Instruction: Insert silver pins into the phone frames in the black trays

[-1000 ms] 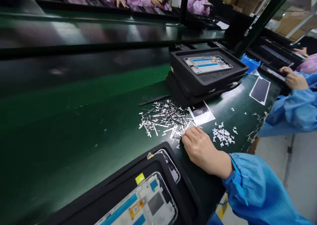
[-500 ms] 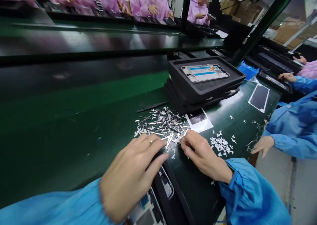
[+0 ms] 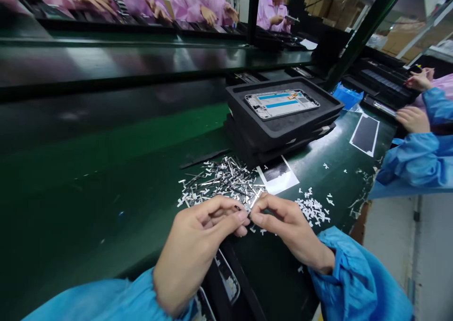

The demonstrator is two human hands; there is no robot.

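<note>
My right hand (image 3: 290, 223) pinches a small silvery-white strip (image 3: 256, 198) between thumb and fingertips. Right beside it, my left hand (image 3: 198, 238) has thumb and forefinger closed together; whatever they hold, if anything, is too small to make out. Just beyond both hands lies a loose pile of thin black and silver strips (image 3: 226, 177). To the right of my right hand is a smaller heap of white T-shaped bits (image 3: 313, 209). Partly hidden below my left hand, a phone frame (image 3: 228, 278) rests in a black tray (image 3: 249, 288).
Stacked black foam trays (image 3: 283, 125) stand beyond the pile, a phone frame (image 3: 281, 103) in the top one. A white-bordered sheet (image 3: 281, 179) lies before them, another dark sheet (image 3: 365, 135) farther right. A co-worker's blue sleeve (image 3: 406, 160) is at the right; people in pink work opposite.
My two hands have come together, fingertips meeting in front of the pile. A strip now shows in my right hand, and my left fingers have closed. The co-worker's hand at right has lifted away.
</note>
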